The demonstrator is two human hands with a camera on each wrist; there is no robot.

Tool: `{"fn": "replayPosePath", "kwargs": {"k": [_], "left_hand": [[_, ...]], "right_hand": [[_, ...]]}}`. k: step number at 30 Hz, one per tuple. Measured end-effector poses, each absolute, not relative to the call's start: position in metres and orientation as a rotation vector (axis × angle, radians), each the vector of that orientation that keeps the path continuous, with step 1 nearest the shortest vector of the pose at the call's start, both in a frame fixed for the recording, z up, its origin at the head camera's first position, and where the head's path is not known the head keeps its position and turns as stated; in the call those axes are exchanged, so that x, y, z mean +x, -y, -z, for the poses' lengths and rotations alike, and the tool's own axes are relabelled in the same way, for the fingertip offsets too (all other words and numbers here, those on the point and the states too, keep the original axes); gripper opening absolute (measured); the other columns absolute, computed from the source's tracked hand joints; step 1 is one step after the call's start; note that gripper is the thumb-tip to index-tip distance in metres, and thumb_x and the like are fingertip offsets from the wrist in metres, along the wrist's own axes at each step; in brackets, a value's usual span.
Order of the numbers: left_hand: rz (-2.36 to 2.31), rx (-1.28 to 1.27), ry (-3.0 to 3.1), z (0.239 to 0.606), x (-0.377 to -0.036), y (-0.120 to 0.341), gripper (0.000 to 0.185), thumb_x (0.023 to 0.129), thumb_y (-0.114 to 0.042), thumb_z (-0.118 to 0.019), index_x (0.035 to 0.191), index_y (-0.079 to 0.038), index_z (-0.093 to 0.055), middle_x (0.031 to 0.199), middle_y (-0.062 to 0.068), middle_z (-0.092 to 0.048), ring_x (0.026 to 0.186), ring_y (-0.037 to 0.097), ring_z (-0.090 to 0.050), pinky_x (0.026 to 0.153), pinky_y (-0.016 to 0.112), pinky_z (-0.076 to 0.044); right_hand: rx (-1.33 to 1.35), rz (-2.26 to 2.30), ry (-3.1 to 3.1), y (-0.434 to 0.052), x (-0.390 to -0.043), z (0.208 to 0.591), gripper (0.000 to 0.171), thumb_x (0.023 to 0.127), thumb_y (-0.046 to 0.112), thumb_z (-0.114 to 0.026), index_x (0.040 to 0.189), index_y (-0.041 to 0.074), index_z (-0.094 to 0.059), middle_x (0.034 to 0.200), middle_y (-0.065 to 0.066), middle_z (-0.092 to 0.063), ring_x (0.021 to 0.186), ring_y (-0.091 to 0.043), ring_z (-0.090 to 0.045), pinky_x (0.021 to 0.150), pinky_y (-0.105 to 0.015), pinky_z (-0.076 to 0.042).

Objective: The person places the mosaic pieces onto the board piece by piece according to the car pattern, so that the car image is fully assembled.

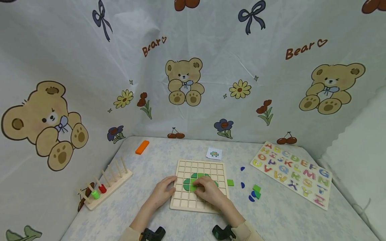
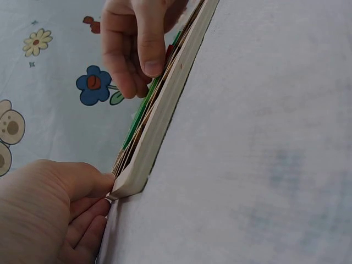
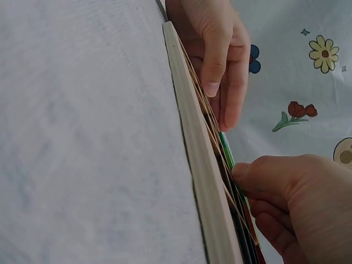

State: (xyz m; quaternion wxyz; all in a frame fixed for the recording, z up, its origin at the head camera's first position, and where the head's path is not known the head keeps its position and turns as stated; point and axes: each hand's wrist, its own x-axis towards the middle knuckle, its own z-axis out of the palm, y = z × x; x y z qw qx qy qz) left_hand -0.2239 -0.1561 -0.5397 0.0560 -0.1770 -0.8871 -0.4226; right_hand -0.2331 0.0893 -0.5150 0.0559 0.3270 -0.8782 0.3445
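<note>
Near edge: two wrist-worn cameras show at the bottom of the head view, one per forearm.

Left hand (image 1: 163, 194) sits at the left edge of the wooden grid board (image 1: 211, 167), fingers curled against the rim. In the left wrist view the thumb and fingers pinch the board's corner, so it reads as a brace: keeps the board from sliding while the other hand works.

Right hand (image 1: 208, 189) lies on the board's middle, fingers bent down onto the green tiles (image 1: 188, 184) seated in the grid cells. Right wrist view shows the fingertips pressed on a tile's edge, not lifted off it. Looks like seating or nudging a piece into its cell; whether it is truly pinched or only pushed, can't tell for sure, but the fingers are curled on it.

Board lies flat on the surface (image 1: 144, 207), centre, just ahead of the person. Green patch fills only the middle cells, rest of the grid bare.

Spare pieces are parked right of the board, within right-hand reach: one green square (image 1: 230, 182) just beside the rim, then blue pieces (image 1: 242, 184) and more green blocks (image 1: 256, 188) a little further out.

Beyond the board: small pattern card (image 1: 214, 153), face up, placed where it can be read while working.

Left side: peg rack (image 1: 105, 185) with red and green rings. Far left: orange block (image 1: 142, 147). Right: alphabet puzzle (image 1: 291, 172), well apart. Bear-print sheet (image 1: 184, 80) behind.
</note>
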Motion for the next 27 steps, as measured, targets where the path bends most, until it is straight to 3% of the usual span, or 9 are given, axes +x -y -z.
{"fn": "replayPosePath", "kwargs": {"k": [13, 18, 21, 27], "left_hand": [[1.286, -0.539, 2.683, 0.539, -0.223, 0.156, 0.044, 0.089, -0.003, -0.06, 0.132, 0.003, -0.051, 0.135, 0.017, -0.049, 0.127, 0.033, -0.042, 0.103, 0.049, -0.035], [1.301, -0.541, 2.682, 0.539, -0.222, 0.156, 0.044, 0.09, -0.004, -0.06, 0.133, 0.002, -0.051, 0.135, 0.017, -0.049, 0.127, 0.032, -0.043, 0.103, 0.049, -0.036], [1.302, -0.537, 2.68, 0.539, -0.222, 0.156, 0.044, 0.09, -0.004, -0.06, 0.133, 0.002, -0.051, 0.135, 0.017, -0.049, 0.127, 0.032, -0.043, 0.103, 0.048, -0.036], [1.286, -0.533, 2.691, 0.539, -0.223, 0.155, 0.044, 0.09, -0.004, -0.06, 0.132, 0.002, -0.052, 0.135, 0.017, -0.048, 0.127, 0.033, -0.042, 0.103, 0.049, -0.036]], "right_hand": [[0.981, -1.066, 2.641, -0.089, -0.234, 0.518, 0.019, 0.085, 0.009, -0.07, 0.104, 0.009, -0.07, 0.105, -0.001, -0.064, 0.1, -0.018, -0.056, 0.083, -0.032, -0.049], [0.894, -1.31, 2.593, -0.089, -0.235, 0.509, 0.023, 0.087, 0.015, -0.07, 0.108, 0.004, -0.069, 0.106, -0.006, -0.064, 0.095, -0.022, -0.06, 0.078, -0.034, -0.053], [0.814, -1.476, 2.569, -0.092, -0.238, 0.498, 0.027, 0.087, 0.016, -0.069, 0.111, 0.004, -0.067, 0.108, -0.004, -0.065, 0.097, -0.023, -0.061, 0.081, -0.035, -0.053], [0.745, -1.735, 2.529, -0.102, -0.228, 0.461, 0.03, 0.088, 0.009, -0.067, 0.116, 0.0, -0.063, 0.114, -0.016, -0.062, 0.108, -0.039, -0.055, 0.09, -0.051, -0.046]]}}
